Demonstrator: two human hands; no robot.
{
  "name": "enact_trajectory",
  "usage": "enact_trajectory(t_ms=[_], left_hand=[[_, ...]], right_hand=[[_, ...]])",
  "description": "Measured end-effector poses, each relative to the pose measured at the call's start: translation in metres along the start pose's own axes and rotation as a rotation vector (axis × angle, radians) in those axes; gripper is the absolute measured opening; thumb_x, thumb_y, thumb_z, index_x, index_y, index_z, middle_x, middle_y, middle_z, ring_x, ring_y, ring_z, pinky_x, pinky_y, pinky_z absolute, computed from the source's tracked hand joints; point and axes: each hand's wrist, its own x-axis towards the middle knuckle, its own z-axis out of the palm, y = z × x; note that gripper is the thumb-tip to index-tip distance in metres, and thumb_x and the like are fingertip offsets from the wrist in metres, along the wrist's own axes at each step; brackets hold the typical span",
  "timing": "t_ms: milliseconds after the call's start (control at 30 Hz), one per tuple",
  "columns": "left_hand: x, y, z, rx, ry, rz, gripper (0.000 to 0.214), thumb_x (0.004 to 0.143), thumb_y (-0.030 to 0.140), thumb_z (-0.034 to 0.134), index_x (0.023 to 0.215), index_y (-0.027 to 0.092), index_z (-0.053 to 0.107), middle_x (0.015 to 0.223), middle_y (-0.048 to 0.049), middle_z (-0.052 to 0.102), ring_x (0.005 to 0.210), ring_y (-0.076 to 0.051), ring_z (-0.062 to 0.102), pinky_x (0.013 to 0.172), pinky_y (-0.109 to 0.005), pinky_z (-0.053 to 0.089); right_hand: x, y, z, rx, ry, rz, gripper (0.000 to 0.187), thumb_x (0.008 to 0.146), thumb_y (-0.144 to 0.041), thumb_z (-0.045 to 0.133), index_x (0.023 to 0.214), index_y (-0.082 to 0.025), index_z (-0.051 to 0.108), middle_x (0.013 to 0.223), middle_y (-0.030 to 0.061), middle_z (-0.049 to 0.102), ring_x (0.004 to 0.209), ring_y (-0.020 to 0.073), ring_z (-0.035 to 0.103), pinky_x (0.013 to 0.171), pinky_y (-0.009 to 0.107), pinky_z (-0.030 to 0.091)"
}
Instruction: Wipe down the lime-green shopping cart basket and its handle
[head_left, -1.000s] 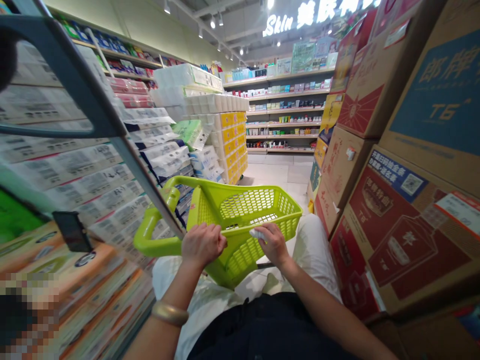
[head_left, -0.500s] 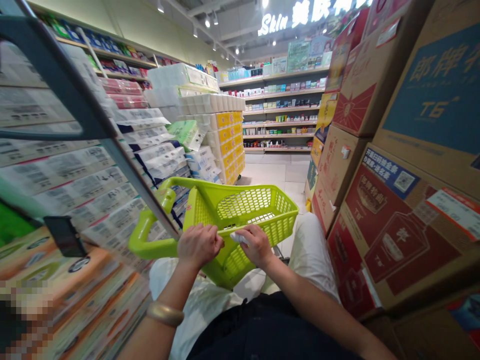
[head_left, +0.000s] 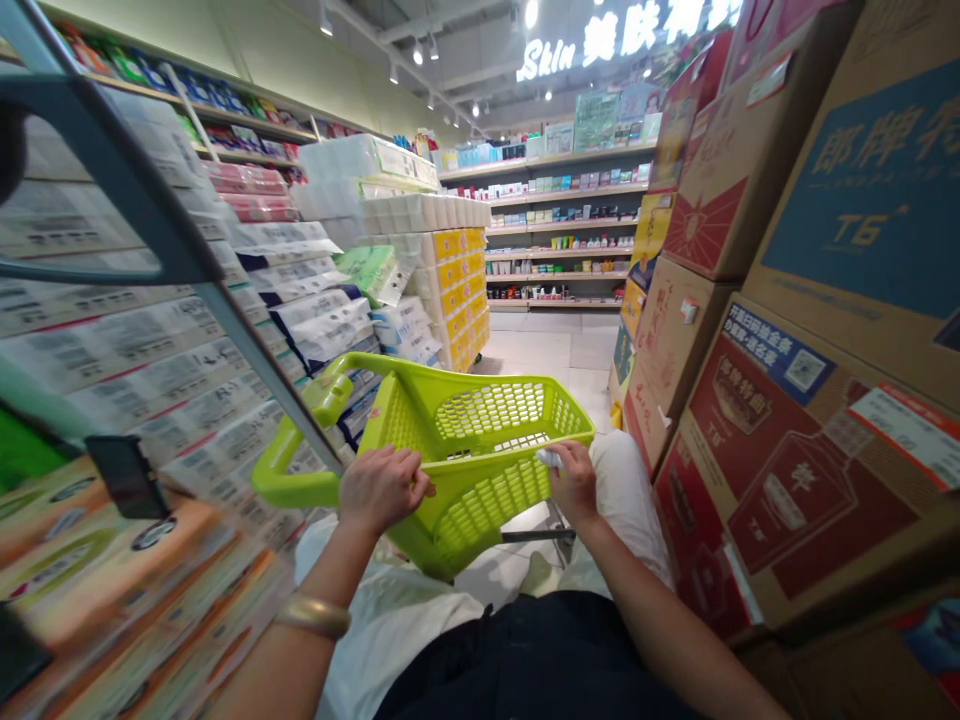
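Note:
A lime-green plastic shopping basket point(head_left: 487, 420) on a trolley frame stands tilted in front of me in a shop aisle. My left hand point(head_left: 381, 488) is closed over the basket's near rim, close to its thick green handle point(head_left: 289, 470). My right hand point(head_left: 574, 482) presses a small white cloth or wipe point(head_left: 550, 459) against the rim on the basket's right side, fingers curled round it. A gold bangle point(head_left: 313, 616) sits on my left wrist. The basket looks empty inside.
Stacked tissue and paper packs point(head_left: 150, 350) line the left behind a grey metal frame point(head_left: 150, 220). Big cardboard cartons point(head_left: 787, 330) tower close on the right. A pallet of yellow boxes point(head_left: 457, 290) stands ahead, with shelves of bottles point(head_left: 570, 230) at the aisle's end.
My right hand has slid with the white cloth along the basket rim from the middle to the right side. My left hand has kept its grip on the near rim.

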Motion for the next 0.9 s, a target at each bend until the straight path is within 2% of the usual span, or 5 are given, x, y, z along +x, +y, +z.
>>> enact_trajectory(t_ms=[233,500,667,767,900], left_hand=[[-0.001,0.000,-0.002,-0.042,0.015,-0.029,0.020,0.078,0.024,0.050,0.061,0.021,0.061,0.064,-0.0055,0.066,0.067,-0.021,0.057,0.062,-0.033,0.033],[-0.002,-0.010,0.002,-0.073,0.013,-0.023,0.021,0.079,0.022,0.050,0.062,0.021,0.063,0.064,-0.0067,0.066,0.067,-0.022,0.057,0.065,-0.035,0.034],[-0.003,-0.011,0.000,-0.075,0.020,-0.039,0.021,0.078,0.023,0.050,0.062,0.022,0.064,0.065,-0.0064,0.067,0.068,-0.022,0.058,0.066,-0.034,0.035],[-0.003,-0.010,-0.001,-0.071,0.020,-0.034,0.021,0.078,0.023,0.050,0.062,0.022,0.064,0.064,-0.0060,0.067,0.067,-0.022,0.058,0.065,-0.034,0.035],[-0.003,-0.007,-0.002,-0.065,0.015,-0.036,0.021,0.078,0.024,0.050,0.061,0.021,0.063,0.064,-0.0062,0.067,0.067,-0.022,0.059,0.064,-0.034,0.035]], right_hand=[[-0.005,-0.053,0.020,0.131,-0.238,-0.226,0.044,0.072,0.001,0.052,0.105,-0.025,0.067,0.099,0.0054,0.063,0.096,0.0210,0.058,0.088,0.034,0.050],[0.000,0.002,-0.012,0.039,-0.029,-0.073,0.036,0.073,-0.004,0.050,0.100,-0.022,0.066,0.096,0.0069,0.060,0.093,0.0226,0.056,0.086,0.038,0.050],[0.006,0.013,-0.022,-0.061,0.085,0.049,0.037,0.076,-0.009,0.049,0.110,-0.019,0.060,0.104,0.0103,0.056,0.103,0.0274,0.052,0.093,0.046,0.044],[0.010,-0.002,-0.010,-0.035,0.001,0.022,0.040,0.075,-0.005,0.044,0.108,-0.020,0.061,0.109,0.0097,0.058,0.107,0.0264,0.051,0.099,0.046,0.040],[0.011,-0.050,0.015,0.054,-0.187,-0.097,0.044,0.076,-0.003,0.045,0.113,-0.021,0.061,0.110,0.0085,0.061,0.106,0.0243,0.052,0.100,0.042,0.039]])
